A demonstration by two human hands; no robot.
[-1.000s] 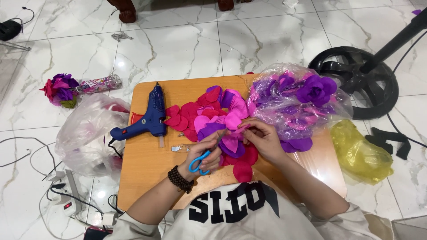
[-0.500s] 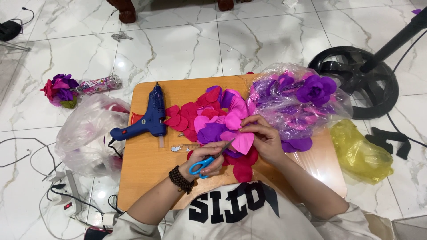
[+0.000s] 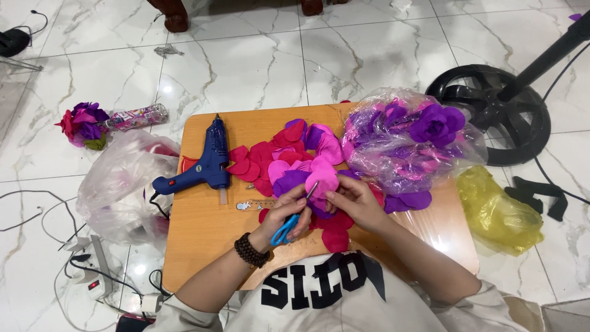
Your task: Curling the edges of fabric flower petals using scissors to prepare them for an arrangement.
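Blue glue gun [image 3: 206, 163] idle on bench [image 3: 196, 227]. Left hand [image 3: 286, 215] grip closed on blue-handled scissors [image 3: 294, 218], blades at pink petal [image 3: 322, 181] pinched by right hand [image 3: 356, 203]. Many cut petals [image 3: 276, 147] piled; finished flowers bagged [image 3: 418, 144] right.

Both forearms reach forward from the bottom of the view and converge toward the middle, the hands close together, nearly touching. The left hand [image 3: 287, 215] is curled, its fingers [image 3: 294, 198] threaded through blue scissor handles and closed around them, thumb uppermost, with a dark beaded bracelet on the wrist just behind. The right hand [image 3: 356, 203] sits just to the right of the left fingers, palm turned down, its fingers [image 3: 335, 195] pinched together at their tips. Both elbows are bent and spread outward, the right arm in a pale sleeve.
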